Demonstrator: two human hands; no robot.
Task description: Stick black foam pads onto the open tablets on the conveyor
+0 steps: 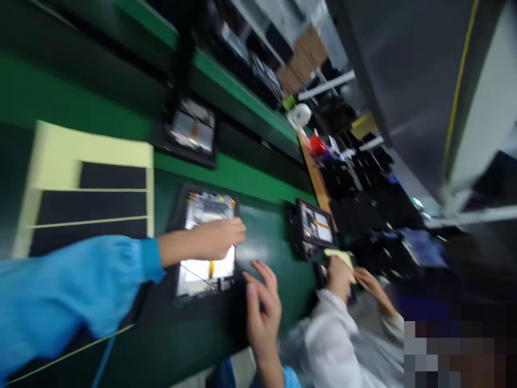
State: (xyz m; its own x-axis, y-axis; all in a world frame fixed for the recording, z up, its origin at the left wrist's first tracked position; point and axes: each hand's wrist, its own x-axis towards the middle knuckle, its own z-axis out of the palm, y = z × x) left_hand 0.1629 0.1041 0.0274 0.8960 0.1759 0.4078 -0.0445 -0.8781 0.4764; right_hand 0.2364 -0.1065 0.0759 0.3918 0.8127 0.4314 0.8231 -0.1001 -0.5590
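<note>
An opened tablet-like device (202,275) lies on the dark green bench, its circuit board, silvery battery area and an orange strip exposed. My left hand (210,238), in a blue sleeve, reaches over the middle of it with the fingers closed together; whatever they may hold is hidden. To the right of the device's lower end is my right hand (264,307), palm turned up, fingers apart and holding nothing. Left of the device stands a pale yellow divided tray (100,148) with black flat pieces in its compartments.
A second opened device (194,129) rests behind, near a raised shelf edge. Stacked devices (317,223) sit to the right. Beside them a co-worker's hands (340,275) hold something yellow. Black items (363,210) and a white roll (299,115) lie farther back.
</note>
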